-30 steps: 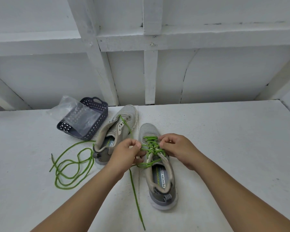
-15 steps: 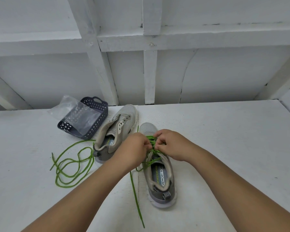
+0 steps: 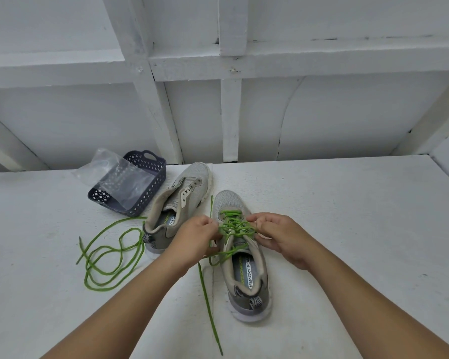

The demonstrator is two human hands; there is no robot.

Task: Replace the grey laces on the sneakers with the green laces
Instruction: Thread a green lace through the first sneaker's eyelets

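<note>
The right sneaker [image 3: 244,257] stands at 6 o'clock on the white table [image 3: 347,229], its green lace [image 3: 233,225] crisscrossed through the eyelets. The left hand [image 3: 196,239] and right hand [image 3: 278,237] each pinch that lace with curled fingers. At 9 o'clock lie the unlaced sneaker [image 3: 179,206] and a loose green lace [image 3: 109,257].

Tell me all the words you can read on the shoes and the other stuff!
"MEMORY FOAM": on the insole of the near sneaker, beside a green brand word too blurred to read.
"MORY FOA": all that shows on the insole of the far sneaker; the left hand covers the rest.
Basket and plastic bag: no words visible.
</note>
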